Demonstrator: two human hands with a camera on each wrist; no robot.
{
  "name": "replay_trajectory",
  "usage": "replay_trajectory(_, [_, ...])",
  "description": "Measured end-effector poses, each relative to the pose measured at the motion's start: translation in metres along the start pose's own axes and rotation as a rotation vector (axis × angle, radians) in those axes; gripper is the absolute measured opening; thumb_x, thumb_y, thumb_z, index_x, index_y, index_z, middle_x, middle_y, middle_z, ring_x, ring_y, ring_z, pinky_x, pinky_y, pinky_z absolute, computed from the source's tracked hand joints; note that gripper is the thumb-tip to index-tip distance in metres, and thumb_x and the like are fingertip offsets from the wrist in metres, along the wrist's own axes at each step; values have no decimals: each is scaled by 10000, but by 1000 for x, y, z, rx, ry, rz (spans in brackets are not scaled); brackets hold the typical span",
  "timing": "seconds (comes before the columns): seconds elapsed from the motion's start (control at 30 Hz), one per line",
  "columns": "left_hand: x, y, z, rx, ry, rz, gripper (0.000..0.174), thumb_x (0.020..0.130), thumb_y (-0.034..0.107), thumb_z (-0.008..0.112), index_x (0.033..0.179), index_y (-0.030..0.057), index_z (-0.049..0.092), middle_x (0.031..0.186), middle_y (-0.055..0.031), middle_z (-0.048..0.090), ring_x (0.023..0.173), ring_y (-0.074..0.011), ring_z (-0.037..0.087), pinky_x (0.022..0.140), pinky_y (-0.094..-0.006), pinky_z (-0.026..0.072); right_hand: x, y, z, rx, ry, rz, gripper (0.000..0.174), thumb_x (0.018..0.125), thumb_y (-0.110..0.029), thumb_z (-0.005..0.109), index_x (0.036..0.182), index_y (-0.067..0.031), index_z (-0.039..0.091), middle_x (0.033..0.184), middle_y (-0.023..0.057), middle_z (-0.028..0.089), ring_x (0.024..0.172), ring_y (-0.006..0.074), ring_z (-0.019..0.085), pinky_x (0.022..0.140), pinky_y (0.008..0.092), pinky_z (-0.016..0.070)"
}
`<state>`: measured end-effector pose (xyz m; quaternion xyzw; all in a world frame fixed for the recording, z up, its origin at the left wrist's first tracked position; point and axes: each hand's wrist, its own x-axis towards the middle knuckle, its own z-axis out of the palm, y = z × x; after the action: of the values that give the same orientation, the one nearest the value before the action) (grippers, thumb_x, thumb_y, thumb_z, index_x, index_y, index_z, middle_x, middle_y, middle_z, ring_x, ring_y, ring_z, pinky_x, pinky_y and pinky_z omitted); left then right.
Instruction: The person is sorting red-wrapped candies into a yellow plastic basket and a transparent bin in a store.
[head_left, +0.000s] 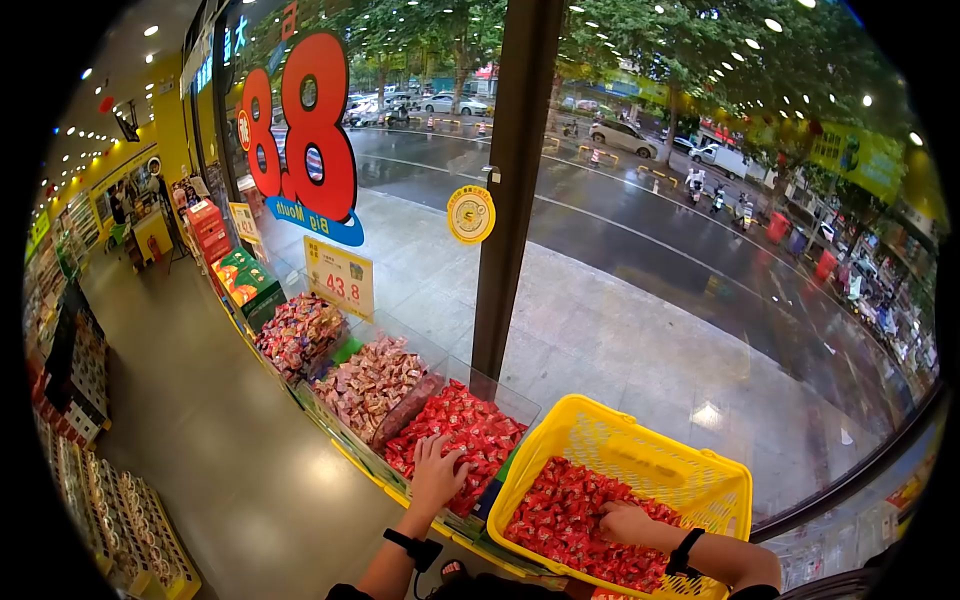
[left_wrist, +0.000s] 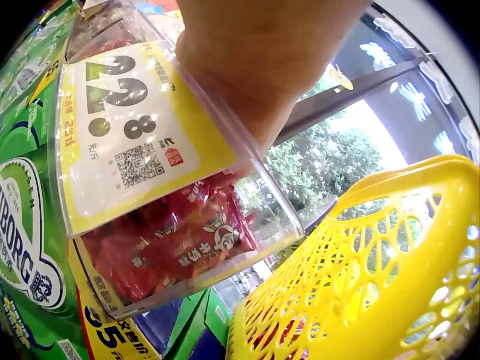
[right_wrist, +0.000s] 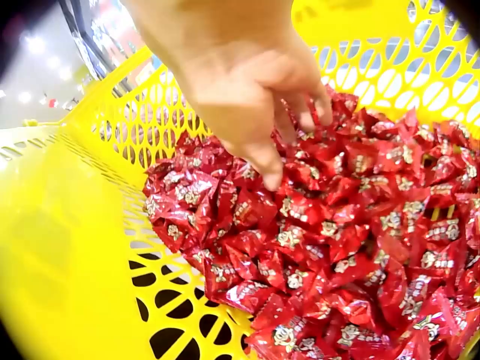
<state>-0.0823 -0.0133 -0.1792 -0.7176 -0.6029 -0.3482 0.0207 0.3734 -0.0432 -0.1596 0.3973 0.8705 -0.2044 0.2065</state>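
Over a clear bin of red wrapped candies (head_left: 455, 425), my left hand (head_left: 437, 475) rests with its fingers spread on the top of the heap. The left wrist view shows the bin's front with a price card (left_wrist: 135, 124), the forearm above it and the fingers hidden. Inside the yellow basket (head_left: 690, 470), my right hand (head_left: 625, 522) reaches down to a wide pile of the same red candies (right_wrist: 330, 232). In the right wrist view its thumb and loosely bent fingers (right_wrist: 262, 161) are right at the pile, with no candy visible in them.
Left of the red candies stand bins of pink-wrapped candies (head_left: 370, 385) and mixed candies (head_left: 300, 335). A dark window post (head_left: 515, 200) rises behind the bins, against the glass. Shelves with packaged goods (head_left: 130, 510) line the aisle's other side.
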Motion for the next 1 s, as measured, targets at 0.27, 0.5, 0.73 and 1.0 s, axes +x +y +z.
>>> replay_trajectory(0.27, [3,9,-10,-52,35,-16,338,878,320,826,1148,123,770,1347,-167,630,1345,-389,522,1204,-592,331,-22,-27,-78,50,169,-71,179,905,-275,719,1006,-153,801,1327,92,644,1200,346,632,993,518,525])
replay_trajectory(0.5, [33,84,-86,-472,87,200,357,875,353,852,1177,178,778,1397,-106,609,1385,-360,514,1228,-623,291,-93,-122,-178,20,700,-185,122,858,-200,813,956,-139,774,1365,73,650,1191,322,661,1000,450,552])
replay_trajectory(0.73, [23,169,-97,-626,-115,620,415,800,382,909,1149,198,780,1497,-49,569,1432,-330,498,1230,-634,310,-94,-166,-167,82,861,-226,184,838,-178,847,983,-111,755,1382,77,641,1253,327,643,1040,451,545])
replay_trajectory(1.0, [18,173,-105,-568,-83,536,281,775,284,927,1008,184,805,1400,-32,630,1381,-320,537,1208,-598,365,-90,-169,-164,56,834,-234,191,850,-171,826,1012,-104,748,1363,90,632,1229,336,646,1020,466,545])
